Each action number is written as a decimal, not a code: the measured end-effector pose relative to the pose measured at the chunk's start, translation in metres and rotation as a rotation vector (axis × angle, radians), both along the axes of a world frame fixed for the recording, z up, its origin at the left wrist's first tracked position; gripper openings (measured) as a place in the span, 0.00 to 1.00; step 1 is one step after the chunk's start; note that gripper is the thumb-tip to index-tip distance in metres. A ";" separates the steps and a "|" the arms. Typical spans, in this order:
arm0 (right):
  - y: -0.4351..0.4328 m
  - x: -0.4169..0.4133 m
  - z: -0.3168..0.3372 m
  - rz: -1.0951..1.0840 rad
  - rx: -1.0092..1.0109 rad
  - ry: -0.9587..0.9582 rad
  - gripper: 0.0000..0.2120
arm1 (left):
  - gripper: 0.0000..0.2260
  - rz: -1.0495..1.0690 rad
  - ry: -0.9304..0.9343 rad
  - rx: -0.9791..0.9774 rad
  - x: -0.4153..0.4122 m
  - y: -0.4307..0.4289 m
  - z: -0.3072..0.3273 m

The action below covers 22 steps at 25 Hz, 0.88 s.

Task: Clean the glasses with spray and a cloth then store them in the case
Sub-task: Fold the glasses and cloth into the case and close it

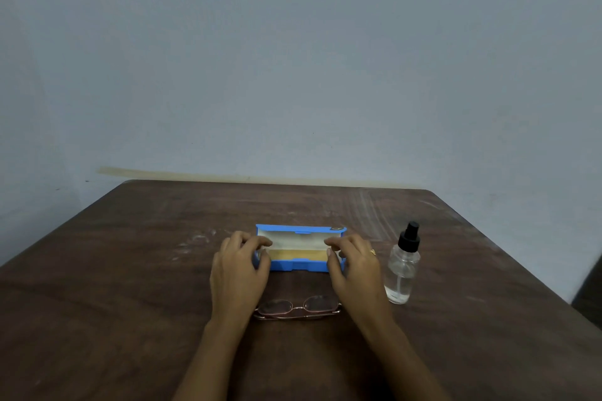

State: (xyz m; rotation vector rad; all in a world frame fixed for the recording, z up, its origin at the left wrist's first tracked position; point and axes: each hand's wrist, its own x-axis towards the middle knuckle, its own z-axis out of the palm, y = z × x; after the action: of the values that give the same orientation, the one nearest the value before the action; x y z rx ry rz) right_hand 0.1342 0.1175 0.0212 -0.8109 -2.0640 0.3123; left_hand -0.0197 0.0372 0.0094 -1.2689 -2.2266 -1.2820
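Dim, flat, bluish light is filling the frame, and no single source is showing. Shadows are lying soft and faint. A pale sheen is glancing off the tabletop (130, 270) toward 2 o'clock, showing up scuffs there. Wide-angle distortion is bowing the tabletop edges toward 4 and 8 o'clock. The whole picture is looking soft and slightly smeared, with fine detail blurring.
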 end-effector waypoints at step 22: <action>-0.042 0.037 -0.026 -0.019 -0.516 0.094 0.11 | 0.14 -0.080 -0.298 -0.306 0.022 -0.058 0.003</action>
State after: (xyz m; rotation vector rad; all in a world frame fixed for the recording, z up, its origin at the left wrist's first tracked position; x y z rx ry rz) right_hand 0.1714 0.0760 -0.0047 -1.0941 -1.9066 0.8792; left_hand 0.0021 -0.0209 0.0128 -1.3562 -2.6918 -1.2654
